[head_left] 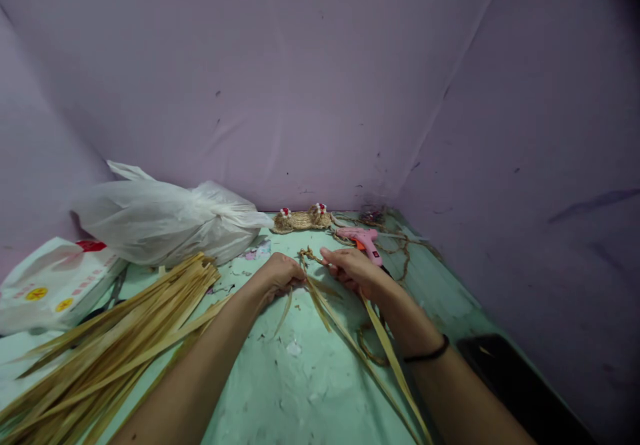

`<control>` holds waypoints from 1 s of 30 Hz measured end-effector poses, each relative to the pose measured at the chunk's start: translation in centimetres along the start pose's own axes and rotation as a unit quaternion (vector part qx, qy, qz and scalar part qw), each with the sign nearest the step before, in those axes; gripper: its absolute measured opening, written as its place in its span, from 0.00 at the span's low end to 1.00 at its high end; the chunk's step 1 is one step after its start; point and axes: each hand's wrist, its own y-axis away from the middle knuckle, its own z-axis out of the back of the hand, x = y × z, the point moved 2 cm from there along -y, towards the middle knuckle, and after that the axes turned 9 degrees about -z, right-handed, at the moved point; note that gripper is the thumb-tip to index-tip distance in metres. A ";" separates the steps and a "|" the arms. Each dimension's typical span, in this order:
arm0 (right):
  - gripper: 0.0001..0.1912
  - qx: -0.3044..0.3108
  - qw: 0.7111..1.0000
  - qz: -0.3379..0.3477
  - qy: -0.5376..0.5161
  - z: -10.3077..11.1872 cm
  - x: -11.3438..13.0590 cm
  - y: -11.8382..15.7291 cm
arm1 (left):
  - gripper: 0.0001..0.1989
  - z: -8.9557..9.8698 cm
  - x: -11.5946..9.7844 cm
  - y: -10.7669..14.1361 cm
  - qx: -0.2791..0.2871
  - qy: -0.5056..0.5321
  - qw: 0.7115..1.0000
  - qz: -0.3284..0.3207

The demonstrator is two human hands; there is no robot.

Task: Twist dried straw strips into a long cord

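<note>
Between my hands is a short twisted straw cord (309, 254) with a knotted top, and long loose straw strips (345, 338) trail from it toward me. My left hand (281, 273) is closed in a pinch on strands at the cord's left side. With thumb and fingers together, my right hand (353, 268) grips the twisted part on the other side; a strip hangs down below its palm. Just beyond my right hand lies a pink glue gun (367, 240). A bundle of dry straw strips (125, 338) spreads beside my left forearm.
A tied white plastic bag (175, 218) and a printed white packet (60, 285) occupy the left. Against the purple wall sits a woven straw piece with red-and-white beads (303, 220). Loose twisted cord (406, 258) lies behind the glue gun, and a black phone-like object (515, 385) at right.
</note>
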 end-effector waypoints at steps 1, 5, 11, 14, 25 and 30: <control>0.17 -0.016 0.999 0.024 0.040 -0.2 -0.2 -0.2 | 0.06 0.0 0.1 -0.1 0.000 -0.001 1.000 -0.001; 0.16 -0.071 0.979 0.131 0.138 -0.6 -0.6 -1.4 | 0.04 0.3 0.5 -0.5 0.010 0.007 1.000 0.000; 0.17 -0.109 0.966 0.151 0.177 -0.3 -0.5 -2.1 | 0.04 0.7 0.7 -0.7 0.038 0.032 0.999 0.006; 0.14 -0.132 0.953 0.163 0.217 -0.7 -0.8 -2.1 | 0.05 0.8 0.5 -0.5 0.048 0.045 0.998 0.010; 0.13 -0.035 0.983 0.131 0.121 -2.7 -2.3 -2.9 | 0.07 0.9 0.2 -0.3 0.059 0.040 0.997 0.002; 0.11 -0.012 0.990 0.094 0.107 -2.8 -1.3 -1.8 | 0.09 1.0 0.5 -0.6 0.054 0.033 0.998 -0.005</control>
